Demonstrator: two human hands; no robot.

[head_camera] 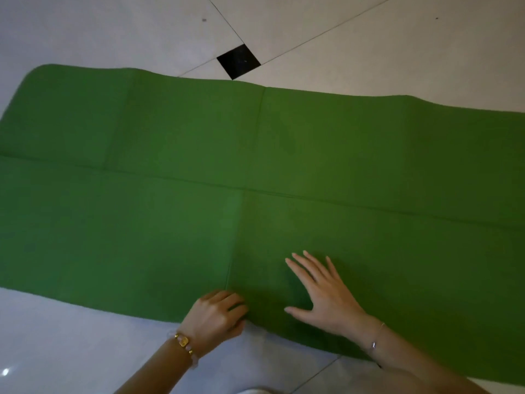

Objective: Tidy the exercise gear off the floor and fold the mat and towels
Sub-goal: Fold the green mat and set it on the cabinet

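A green exercise mat lies spread flat across the tiled floor, filling most of the head view. It carries one long crease along its length and cross creases across it. My left hand is at the mat's near edge, fingers curled over that edge beside a cross crease. My right hand lies flat on the mat just to the right, fingers straight and spread, pressing the surface.
Pale floor tiles surround the mat. A small black square inlay sits in the floor just beyond the mat's far edge. The mat's right end runs out of view.
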